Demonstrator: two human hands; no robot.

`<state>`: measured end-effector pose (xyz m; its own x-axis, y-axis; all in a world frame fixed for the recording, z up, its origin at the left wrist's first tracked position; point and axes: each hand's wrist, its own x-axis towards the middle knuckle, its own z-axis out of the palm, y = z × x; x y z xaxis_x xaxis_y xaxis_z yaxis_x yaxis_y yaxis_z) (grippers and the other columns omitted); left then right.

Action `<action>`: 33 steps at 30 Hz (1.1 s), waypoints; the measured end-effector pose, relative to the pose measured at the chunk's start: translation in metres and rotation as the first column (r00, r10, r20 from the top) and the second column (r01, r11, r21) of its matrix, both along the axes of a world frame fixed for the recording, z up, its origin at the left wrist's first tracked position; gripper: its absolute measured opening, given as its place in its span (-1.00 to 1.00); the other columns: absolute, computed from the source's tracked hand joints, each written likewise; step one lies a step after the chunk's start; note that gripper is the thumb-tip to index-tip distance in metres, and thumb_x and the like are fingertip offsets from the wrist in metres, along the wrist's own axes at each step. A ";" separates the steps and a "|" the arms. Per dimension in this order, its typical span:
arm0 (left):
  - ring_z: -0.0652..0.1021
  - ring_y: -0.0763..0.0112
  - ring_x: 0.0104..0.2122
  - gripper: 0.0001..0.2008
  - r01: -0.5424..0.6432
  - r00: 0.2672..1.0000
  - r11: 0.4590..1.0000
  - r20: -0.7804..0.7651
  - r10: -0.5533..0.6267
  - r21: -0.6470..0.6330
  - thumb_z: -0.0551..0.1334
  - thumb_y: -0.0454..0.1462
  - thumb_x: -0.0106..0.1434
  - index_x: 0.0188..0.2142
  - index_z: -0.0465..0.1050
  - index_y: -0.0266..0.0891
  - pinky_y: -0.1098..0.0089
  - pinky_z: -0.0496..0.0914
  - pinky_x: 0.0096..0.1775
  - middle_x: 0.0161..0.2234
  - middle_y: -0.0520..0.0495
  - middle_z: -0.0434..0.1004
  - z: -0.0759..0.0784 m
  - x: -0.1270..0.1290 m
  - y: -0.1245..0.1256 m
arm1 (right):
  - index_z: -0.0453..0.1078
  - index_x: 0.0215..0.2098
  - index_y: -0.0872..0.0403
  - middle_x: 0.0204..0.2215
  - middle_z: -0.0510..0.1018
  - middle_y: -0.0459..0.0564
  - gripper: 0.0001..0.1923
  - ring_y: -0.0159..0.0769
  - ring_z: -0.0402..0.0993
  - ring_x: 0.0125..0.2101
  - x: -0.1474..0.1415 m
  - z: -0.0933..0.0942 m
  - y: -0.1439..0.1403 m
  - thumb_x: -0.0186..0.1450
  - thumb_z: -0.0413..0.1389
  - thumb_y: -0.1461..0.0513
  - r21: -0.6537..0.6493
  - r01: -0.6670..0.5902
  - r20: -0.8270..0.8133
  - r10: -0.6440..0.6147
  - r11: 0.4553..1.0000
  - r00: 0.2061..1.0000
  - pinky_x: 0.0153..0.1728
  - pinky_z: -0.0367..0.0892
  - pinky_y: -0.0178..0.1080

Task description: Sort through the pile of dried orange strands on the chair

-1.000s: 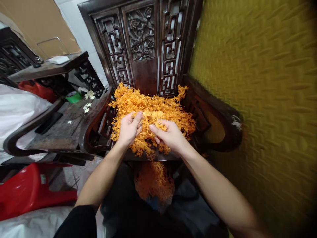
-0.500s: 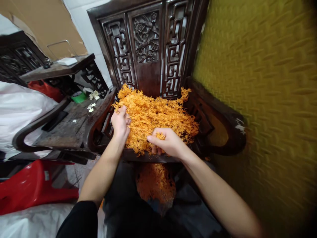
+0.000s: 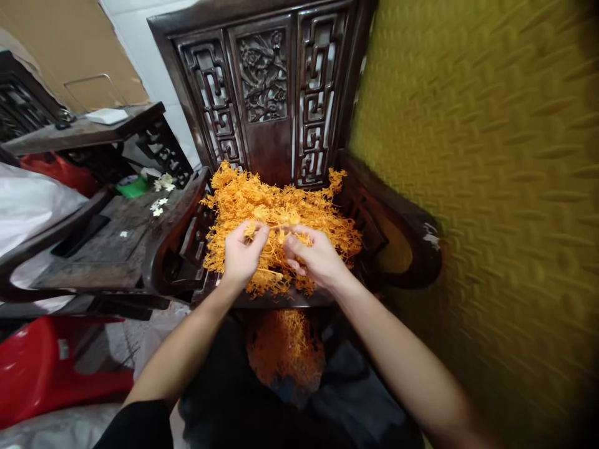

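Note:
A loose pile of orange, frilly artificial sprigs covers the seat of a dark carved wooden chair. Over the pile's front part, my left hand pinches a thin orange sprig between thumb and fingers. My right hand is just to its right, its fingers closed on orange pieces at the same sprig. Fingertips of both hands are partly hidden among the orange strands.
Left stands another dark wooden chair with small white flowers and a green tape roll. A red plastic stool is lower left. A yellow textured surface rises at right. Below the seat, a bag shows orange bits.
My left hand has moved right and slightly down from the pile's left edge, now close to my right hand with a sprig. The view has shifted slightly, sliding the scene left.

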<state>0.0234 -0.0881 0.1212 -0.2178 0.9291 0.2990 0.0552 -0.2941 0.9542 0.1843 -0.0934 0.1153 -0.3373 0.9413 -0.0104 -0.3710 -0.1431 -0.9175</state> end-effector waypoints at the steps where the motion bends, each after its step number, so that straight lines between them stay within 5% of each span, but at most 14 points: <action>1: 0.30 0.58 -0.60 -0.83 -0.048 0.999 0.999 -0.018 0.048 0.022 0.39 -0.22 0.16 -0.43 0.50 -0.27 0.50 0.19 -0.54 -0.60 0.10 0.33 0.005 -0.005 0.004 | 0.36 -0.29 0.08 -0.70 0.32 -0.26 -0.56 -0.53 0.16 -0.75 -0.002 -0.001 -0.003 0.17 0.36 -0.05 0.037 0.008 0.042 -0.010 0.999 0.999 -0.76 0.00 -0.43; 6: 0.11 0.64 -0.72 -0.76 -0.332 0.927 0.940 0.209 0.310 0.077 0.28 -0.24 0.18 -0.51 0.25 -0.20 0.53 0.00 -0.64 -0.69 0.23 0.09 0.023 -0.044 0.031 | 0.34 -0.45 0.07 -0.64 0.49 -0.13 -0.64 -0.43 0.37 -0.70 -0.002 -0.003 -0.015 0.24 0.32 0.01 0.080 -0.043 0.127 0.033 0.996 0.991 -0.67 0.29 -0.37; 9: 0.17 0.63 -0.72 -0.79 -0.112 0.972 0.994 0.206 0.114 -0.021 0.37 -0.23 0.11 -0.44 0.36 -0.22 0.53 -0.01 -0.65 -0.66 0.20 0.17 0.018 -0.049 0.028 | 0.40 -0.36 0.11 -0.28 0.64 0.07 -0.67 -0.28 0.60 -0.46 0.001 -0.002 -0.008 0.20 0.34 0.04 0.004 -0.053 0.047 0.052 0.999 0.998 -0.58 0.47 -0.30; 12: 0.23 0.60 -0.67 -0.83 0.095 0.995 0.995 -0.020 -0.096 -0.036 0.37 -0.22 0.16 -0.43 0.44 -0.25 0.51 0.08 -0.60 -0.64 0.12 0.26 0.012 -0.040 0.012 | 0.40 -0.29 0.11 -0.29 0.63 0.05 -0.64 -0.28 0.59 -0.44 0.003 -0.002 0.003 0.11 0.41 0.12 -0.054 0.023 -0.059 -0.026 0.998 0.998 -0.63 0.43 -0.33; 16: 0.27 0.55 -0.61 -0.87 0.129 0.959 0.991 -0.251 -0.129 -0.016 0.35 -0.25 0.18 -0.45 0.50 -0.25 0.50 0.15 -0.54 -0.60 0.06 0.34 0.018 -0.037 0.000 | 0.40 0.07 0.09 -0.54 0.42 -0.19 -0.39 -0.46 0.33 -0.60 0.008 -0.005 0.006 0.14 0.41 0.03 -0.133 -0.028 -0.163 0.006 0.991 0.987 -0.74 0.16 -0.46; 19: 0.31 0.53 -0.59 -0.89 0.147 0.945 0.989 -0.292 -0.146 -0.018 0.35 -0.28 0.15 -0.46 0.51 -0.25 0.50 0.19 -0.52 -0.57 0.04 0.39 0.024 -0.035 -0.002 | 0.39 0.12 0.09 -0.57 0.34 -0.19 -0.27 -0.48 0.27 -0.61 0.006 -0.005 0.001 0.16 0.32 -0.17 -0.166 -0.059 -0.177 0.030 0.984 0.984 -0.75 0.02 -0.48; 22: 0.37 0.51 -0.55 -0.91 0.169 0.919 0.986 -0.361 -0.160 -0.007 0.33 -0.29 0.15 -0.46 0.51 -0.26 0.49 0.23 -0.50 -0.53 0.02 0.43 0.023 -0.029 -0.005 | 0.43 0.02 0.09 -0.60 0.37 -0.16 -0.28 -0.46 0.30 -0.65 -0.006 -0.005 -0.004 0.15 0.27 -0.25 -0.122 -0.009 -0.108 -0.005 0.992 0.994 -0.77 0.02 -0.45; 25: 0.32 0.55 -0.57 -0.86 0.159 0.886 0.987 -0.443 -0.140 0.005 0.34 -0.31 0.15 -0.51 0.47 -0.27 0.49 0.19 -0.52 -0.57 0.06 0.37 0.022 -0.030 -0.007 | 0.44 -0.29 0.07 -0.65 0.37 -0.19 -0.51 -0.49 0.26 -0.73 -0.016 -0.007 -0.006 0.13 0.37 -0.13 -0.013 0.162 -0.066 -0.163 0.987 0.984 -0.78 0.06 -0.43; 27: 0.28 0.59 -0.61 -0.83 0.030 0.934 0.996 -0.357 0.002 0.086 0.34 -0.33 0.15 -0.53 0.42 -0.26 0.49 0.14 -0.55 -0.60 0.10 0.30 0.023 -0.040 -0.003 | 0.34 -0.42 0.05 -0.70 0.33 -0.25 -0.56 -0.52 0.22 -0.76 -0.010 -0.007 -0.002 0.12 0.41 -0.05 0.019 0.314 -0.103 -0.310 0.949 0.945 -0.78 0.06 -0.43; 30: 0.16 0.63 -0.71 -0.79 -0.236 0.971 0.951 0.083 0.223 0.202 0.30 -0.34 0.15 -0.54 0.30 -0.22 0.48 -0.01 -0.64 -0.66 0.18 0.15 0.025 -0.060 0.005 | 0.16 -0.46 0.02 -0.69 0.29 -0.33 -0.45 -0.59 0.18 -0.74 0.015 -0.005 0.011 0.09 0.43 -0.04 0.002 0.520 -0.214 -0.507 0.854 0.835 -0.77 0.05 -0.51; 33: 0.15 0.64 -0.74 -0.79 -0.078 0.991 0.996 0.110 0.073 0.034 0.37 -0.29 0.13 -0.51 0.34 -0.22 0.48 -0.04 -0.66 -0.68 0.20 0.16 0.024 -0.065 0.007 | 0.21 -0.46 0.05 -0.60 0.43 -0.26 -0.47 -0.57 0.29 -0.69 0.034 -0.002 0.021 0.01 0.49 0.05 -0.051 0.551 -0.241 -0.546 0.833 0.802 -0.75 0.17 -0.50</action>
<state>-0.0416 -0.0812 0.1454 -0.3200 0.8970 0.3050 -0.0243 -0.3296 0.9438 0.2182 -0.0729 0.1136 0.2459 0.9690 0.0228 -0.5866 0.1675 -0.7923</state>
